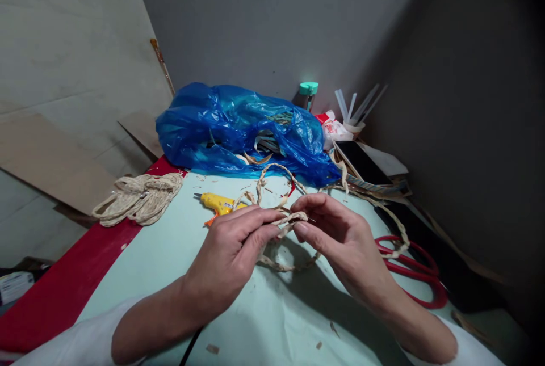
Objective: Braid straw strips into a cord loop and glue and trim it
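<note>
A pale braided straw cord [293, 217] is bent into a small fold between my hands, above the table. My left hand [238, 247] pinches it between thumb and fingers. Curled around the folded end are the thumb and fingers of my right hand [347, 235], with the thumb touching the cord. More of the braid loops behind and below the hands and trails to the right. A yellow hot glue gun [219, 203] lies just beyond my left hand, partly hidden by it. Red-handled scissors [434, 289] rest right of my right wrist.
A bundle of braided cord [142, 198] lies at the left on a red strip [106, 252]. Behind the hands sits a blue plastic bag [204, 122] with dry strips. At the back right are a phone [361, 162], glue sticks [366, 104] in a cup and a green-lidded container [309, 89].
</note>
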`<state>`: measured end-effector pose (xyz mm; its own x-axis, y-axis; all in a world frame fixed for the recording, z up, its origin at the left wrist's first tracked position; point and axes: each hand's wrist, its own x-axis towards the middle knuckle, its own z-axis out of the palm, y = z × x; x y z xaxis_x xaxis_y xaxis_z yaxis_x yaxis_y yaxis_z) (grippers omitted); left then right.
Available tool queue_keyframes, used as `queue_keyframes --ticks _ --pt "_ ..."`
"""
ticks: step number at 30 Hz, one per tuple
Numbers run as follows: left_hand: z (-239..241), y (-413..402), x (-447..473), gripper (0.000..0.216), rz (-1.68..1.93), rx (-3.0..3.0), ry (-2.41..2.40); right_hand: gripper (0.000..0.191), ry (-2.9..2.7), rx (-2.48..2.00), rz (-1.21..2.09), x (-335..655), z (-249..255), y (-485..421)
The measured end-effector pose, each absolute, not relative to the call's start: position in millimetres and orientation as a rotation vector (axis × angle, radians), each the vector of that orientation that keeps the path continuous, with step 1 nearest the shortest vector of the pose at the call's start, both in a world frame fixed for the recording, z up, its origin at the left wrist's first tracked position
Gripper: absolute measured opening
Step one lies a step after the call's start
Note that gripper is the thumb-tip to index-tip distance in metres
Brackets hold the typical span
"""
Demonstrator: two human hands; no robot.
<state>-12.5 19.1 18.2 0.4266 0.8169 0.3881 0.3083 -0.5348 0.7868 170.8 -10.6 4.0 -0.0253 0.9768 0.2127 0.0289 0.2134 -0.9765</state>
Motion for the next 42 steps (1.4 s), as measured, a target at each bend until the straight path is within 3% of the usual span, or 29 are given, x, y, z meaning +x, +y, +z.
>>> queue_keyframes --ticks 19,30,42 --pt "24 19 -11 0.025 0.793 2.280 1.042 0.013 -1.476 -1.161 0.723 172 11 -13" --pt "26 29 -15 0.024 0.752 1.844 1.007 0.027 -1.523 -1.179 0.777 178 8 -6" --pt "28 29 -18 0.023 0.711 1.693 0.932 0.011 -1.713 -1.158 0.238 181 11 -9"
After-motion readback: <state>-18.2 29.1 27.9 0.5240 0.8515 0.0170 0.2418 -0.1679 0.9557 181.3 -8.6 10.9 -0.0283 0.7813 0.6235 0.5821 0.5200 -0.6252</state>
